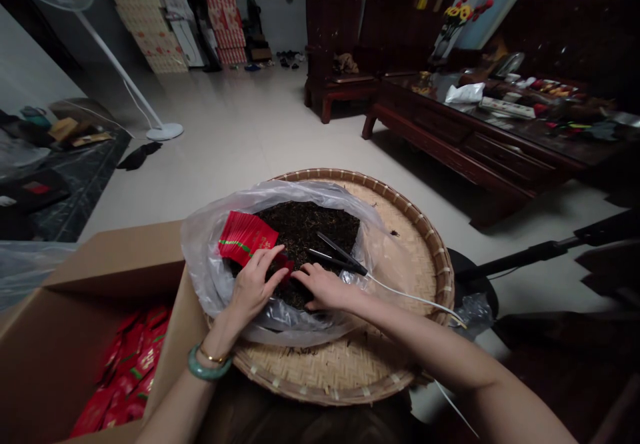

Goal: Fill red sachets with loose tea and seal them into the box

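- Over dark dried leaves (320,225), 2 hands near a red packet (287,268): left hand (254,283) with fingers spread, right hand (323,287) with fingers curled; with the blur, I cannot tell whether either grips it.
- By the left hand, a fanned packet row (246,236).
- Near the right hand, a black corded tool (353,265).
- Around the leaves, a plastic bag (199,251) on a woven tray (436,257).
- Left, a cardboard box (125,249) holding more packets (129,371).
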A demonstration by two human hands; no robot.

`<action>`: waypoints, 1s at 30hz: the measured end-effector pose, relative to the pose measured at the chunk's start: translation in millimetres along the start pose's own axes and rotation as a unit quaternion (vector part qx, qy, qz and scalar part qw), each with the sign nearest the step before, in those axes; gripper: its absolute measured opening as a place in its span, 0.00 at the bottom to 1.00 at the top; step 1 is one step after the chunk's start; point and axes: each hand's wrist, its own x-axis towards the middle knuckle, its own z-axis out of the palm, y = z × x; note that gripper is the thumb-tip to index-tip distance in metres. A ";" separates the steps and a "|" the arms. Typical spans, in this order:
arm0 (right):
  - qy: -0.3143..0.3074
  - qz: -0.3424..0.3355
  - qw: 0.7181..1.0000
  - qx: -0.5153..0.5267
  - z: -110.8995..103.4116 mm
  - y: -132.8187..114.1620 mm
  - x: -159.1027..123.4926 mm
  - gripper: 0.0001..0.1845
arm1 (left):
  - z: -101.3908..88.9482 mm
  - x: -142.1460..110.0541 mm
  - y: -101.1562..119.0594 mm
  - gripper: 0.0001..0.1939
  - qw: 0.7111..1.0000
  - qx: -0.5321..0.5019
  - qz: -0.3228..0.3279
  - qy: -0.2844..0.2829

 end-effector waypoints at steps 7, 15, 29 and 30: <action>0.002 0.000 1.000 0.010 -6.0 5.7 3.1 0.18 | 5.6 6.8 -3.0 0.12 0.993 -0.062 -0.054 0.082; 0.032 -0.023 0.998 0.038 4.3 3.7 5.3 0.28 | 5.5 12.7 -5.5 0.07 0.975 -0.156 -0.138 0.077; -0.013 0.160 0.705 0.691 -17.4 18.9 2.9 0.15 | -17.0 14.1 -11.6 0.05 0.981 -0.134 -0.115 0.076; -0.036 0.166 0.653 0.738 -20.2 18.5 0.6 0.15 | -18.8 13.8 -11.4 0.06 0.985 -0.118 -0.103 0.066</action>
